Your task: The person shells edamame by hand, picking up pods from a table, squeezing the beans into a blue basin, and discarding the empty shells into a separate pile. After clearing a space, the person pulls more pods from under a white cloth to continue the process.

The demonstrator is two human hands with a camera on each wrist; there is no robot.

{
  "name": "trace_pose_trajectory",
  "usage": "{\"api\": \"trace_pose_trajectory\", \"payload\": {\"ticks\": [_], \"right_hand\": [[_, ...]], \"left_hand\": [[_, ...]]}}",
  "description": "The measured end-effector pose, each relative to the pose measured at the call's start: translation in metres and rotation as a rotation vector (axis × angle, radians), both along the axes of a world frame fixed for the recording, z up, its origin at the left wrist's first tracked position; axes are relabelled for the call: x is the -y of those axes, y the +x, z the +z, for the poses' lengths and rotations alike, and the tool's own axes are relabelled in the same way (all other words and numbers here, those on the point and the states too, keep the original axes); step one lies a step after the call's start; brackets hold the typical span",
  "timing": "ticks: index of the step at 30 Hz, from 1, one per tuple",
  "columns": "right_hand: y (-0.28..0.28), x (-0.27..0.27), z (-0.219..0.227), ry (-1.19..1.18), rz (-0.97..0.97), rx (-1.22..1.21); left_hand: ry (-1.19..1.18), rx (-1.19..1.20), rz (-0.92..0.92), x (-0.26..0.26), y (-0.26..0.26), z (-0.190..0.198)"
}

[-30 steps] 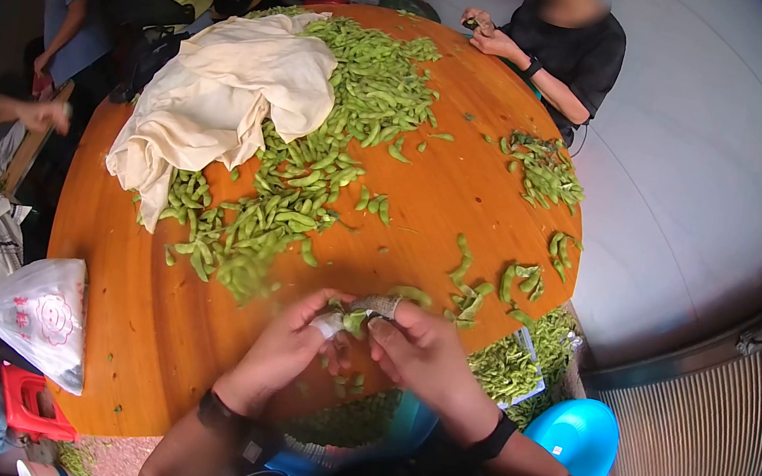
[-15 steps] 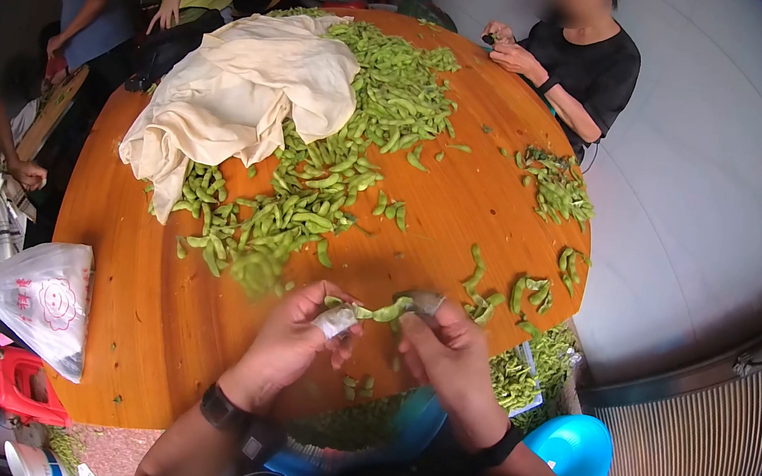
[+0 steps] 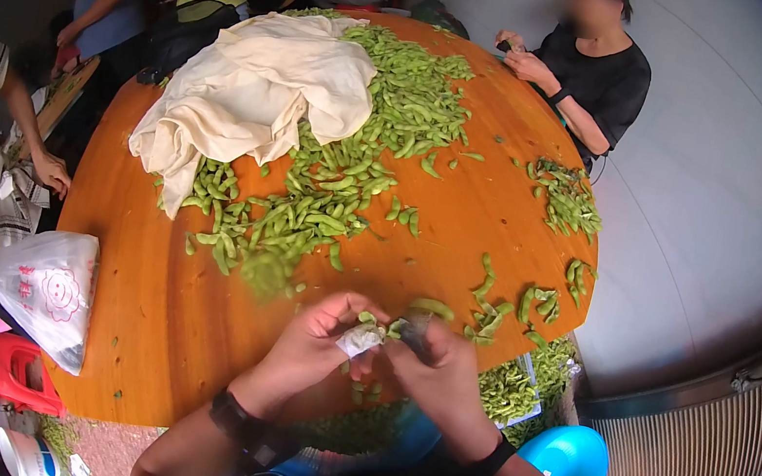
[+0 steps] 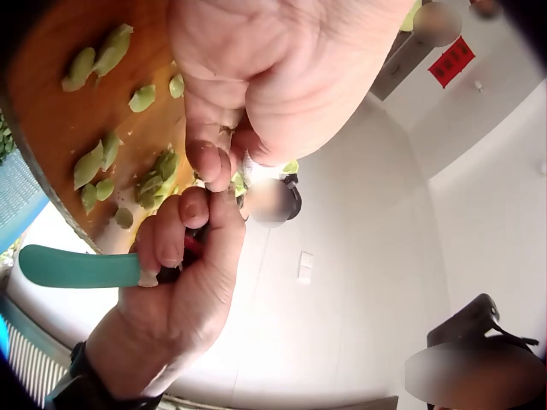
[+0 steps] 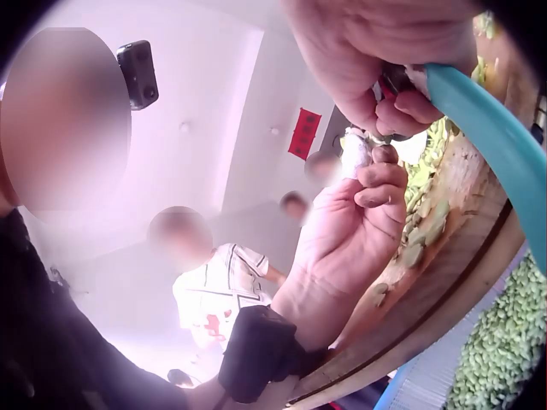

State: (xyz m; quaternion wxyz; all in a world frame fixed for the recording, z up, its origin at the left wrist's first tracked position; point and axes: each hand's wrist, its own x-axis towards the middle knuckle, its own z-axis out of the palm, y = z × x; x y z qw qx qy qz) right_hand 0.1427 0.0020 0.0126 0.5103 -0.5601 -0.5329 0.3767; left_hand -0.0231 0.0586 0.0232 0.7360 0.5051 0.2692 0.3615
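Observation:
Close together over the table's near edge, both hands work on a green soybean pod. My left hand pinches it between thumb and fingertips, and white wrapping covers a digit there. My right hand meets it from the other side, with dark grey wrapping on a digit. In the left wrist view, the right hand's fingers curl round a tool with a teal handle; its working end is hidden in the hand. The handle also juts out in the right wrist view.
A large pod heap lies partly under a cream cloth on the round wooden table. Below the edge is a basin of shelled beans. A plastic bag hangs at left. Other people surround the table.
Half a second ago the hands were farther apart with a long pod stretched between them; now they are together again. The head view has shifted. A person's hand at left has reached the plastic bag.

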Motion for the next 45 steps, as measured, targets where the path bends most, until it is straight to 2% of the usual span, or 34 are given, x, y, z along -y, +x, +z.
{"api": "trace_pose_trajectory", "payload": {"ticks": [3, 5, 6, 7, 9, 11, 13, 14, 15, 17, 19, 21, 23, 25, 27, 29, 31, 33, 34, 36, 39, 41, 43, 45], "right_hand": [[-0.003, 0.001, 0.006, 0.014, -0.048, -0.038], [0.0, 0.002, 0.008, 0.14, -0.117, 0.267], [0.001, 0.003, 0.007, 0.155, -0.116, 0.301], [0.004, 0.003, 0.011, 0.157, -0.108, 0.301], [0.006, 0.008, 0.025, 0.134, -0.024, 0.425], [0.004, 0.014, 0.03, 0.143, 0.034, 0.403], [0.004, 0.018, 0.033, 0.154, 0.088, 0.381], [0.005, 0.02, 0.034, 0.132, 0.107, 0.371], [0.007, 0.021, 0.035, 0.109, 0.124, 0.36], [0.014, 0.019, 0.029, 0.093, 0.159, 0.334], [0.02, 0.019, 0.028, 0.074, 0.19, 0.307], [0.023, 0.02, 0.03, -0.005, 0.308, 0.235], [0.021, 0.021, 0.036, -0.025, 0.309, 0.182], [0.021, 0.021, 0.037, -0.044, 0.307, 0.126], [0.022, 0.02, 0.031, 0.022, 0.363, 0.2], [0.023, 0.022, 0.028, 0.026, 0.38, 0.183], [0.023, 0.023, 0.026, 0.026, 0.396, 0.169], [0.025, 0.023, 0.026, 0.011, 0.449, 0.109], [0.025, 0.022, 0.026, 0.005, 0.446, 0.107], [0.026, 0.022, 0.023, -0.028, 0.449, 0.092], [0.028, 0.016, 0.003, -0.047, 0.468, 0.001], [0.03, 0.014, 0.008, -0.078, 0.489, -0.06], [0.033, 0.01, 0.03, -0.503, 0.536, -0.319], [0.033, 0.007, 0.016, -0.478, 0.545, -0.327]], "left_hand": [[-0.028, 0.006, 0.087, 0.006, 0.005, -0.005], [0.18, -0.193, 0.219, 0.013, 0.008, -0.01], [0.35, -0.305, 0.182, 0.011, 0.004, -0.015], [0.35, -0.305, 0.19, 0.01, 0.002, -0.016], [0.817, -0.424, 0.193, 0.01, 0.0, -0.017], [0.897, -0.472, 0.163, 0.009, -0.002, -0.017], [1.01, -0.402, 0.087, 0.008, -0.003, -0.017], [0.878, -0.366, 0.011, 0.009, -0.005, -0.012], [0.879, -0.367, 0.013, 0.012, -0.007, -0.006], [0.619, -0.365, -0.087, 0.015, -0.008, 0.006], [0.66, -0.422, -0.102, 0.016, -0.006, 0.006], [0.693, -0.478, -0.111, 0.018, -0.006, 0.009], [0.242, -0.424, -0.24, 0.024, -0.01, 0.023], [0.266, -0.454, -0.229, 0.03, -0.012, 0.033], [0.291, -0.486, -0.22, 0.032, -0.013, 0.028], [0.807, -0.503, -0.057, 0.034, -0.015, 0.004], [0.757, -0.527, -0.071, 0.042, -0.016, 0.014], [0.341, -0.517, -0.115, 0.051, -0.014, 0.025], [0.336, -0.516, -0.12, 0.053, -0.013, 0.024], [0.107, -0.516, -0.091, 0.055, -0.011, 0.021], [0.055, -0.508, -0.05, 0.056, -0.007, 0.013], [0.005, -0.508, -0.04, 0.057, -0.003, 0.015], [-0.147, -0.448, 0.089, 0.056, 0.002, 0.011], [-0.111, -0.469, 0.09, 0.055, 0.001, 0.007]]}}
